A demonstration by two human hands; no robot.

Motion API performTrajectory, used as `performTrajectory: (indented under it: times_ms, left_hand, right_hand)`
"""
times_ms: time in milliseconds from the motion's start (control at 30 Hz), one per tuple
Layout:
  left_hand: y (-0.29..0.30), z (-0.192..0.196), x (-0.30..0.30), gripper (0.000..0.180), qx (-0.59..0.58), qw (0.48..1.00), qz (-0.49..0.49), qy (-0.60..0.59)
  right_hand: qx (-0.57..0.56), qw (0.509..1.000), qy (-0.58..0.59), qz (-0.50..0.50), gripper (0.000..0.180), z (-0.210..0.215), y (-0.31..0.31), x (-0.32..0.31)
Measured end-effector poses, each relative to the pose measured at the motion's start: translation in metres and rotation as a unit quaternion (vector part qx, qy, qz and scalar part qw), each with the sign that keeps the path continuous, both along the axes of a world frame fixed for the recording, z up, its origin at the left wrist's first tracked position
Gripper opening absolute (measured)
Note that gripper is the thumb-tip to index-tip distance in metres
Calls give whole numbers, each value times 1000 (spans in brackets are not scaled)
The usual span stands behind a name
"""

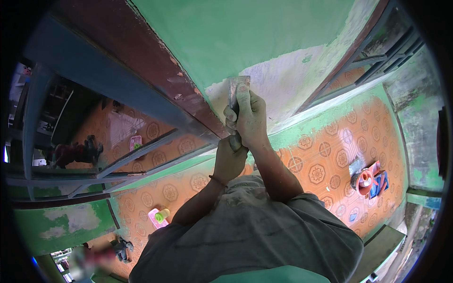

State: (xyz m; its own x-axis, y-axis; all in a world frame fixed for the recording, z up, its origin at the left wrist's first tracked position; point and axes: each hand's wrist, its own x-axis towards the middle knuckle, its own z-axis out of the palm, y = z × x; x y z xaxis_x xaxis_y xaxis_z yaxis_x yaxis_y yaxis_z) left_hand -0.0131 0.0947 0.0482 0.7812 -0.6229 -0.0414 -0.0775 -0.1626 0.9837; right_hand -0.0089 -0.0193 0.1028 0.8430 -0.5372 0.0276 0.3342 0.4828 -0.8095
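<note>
Both my hands grip one paint scraper (232,89), its flat, worn metal blade pointing up at the wall (288,70). My right hand (251,118) is closed high on it, with the thumb laid along the blade. Below, my left hand (230,158) is wrapped around the lower end of the handle. The blade's tip meets the wall, or nearly so, at the border between green paint (226,33) and a pale, bare patch (292,89). A dark band circles my left wrist.
Close on the left runs a brown frame (155,52) beside blue-grey window bars (108,80) and glass. Another window (373,56) is at right. On the orange patterned floor (316,172) stand a bucket (363,183) with blue and red items, and a pink tray (157,219) with a green cup.
</note>
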Motion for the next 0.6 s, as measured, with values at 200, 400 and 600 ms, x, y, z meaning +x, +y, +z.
performTrajectory:
  times_ms: [200,400,600]
  left_hand:
    - [-2,1,7,10,28,999,0,-26]
    - [-4,7,7,16,60,998,9,10]
    - [-1,12,7,16,42,998,-9,-43]
  right_hand:
    - [11,999,45,25,43,2,-5,4]
    - [32,998,58,21,43,8,-4,3]
    - [14,1000,-7,-20,44,7,-3,1]
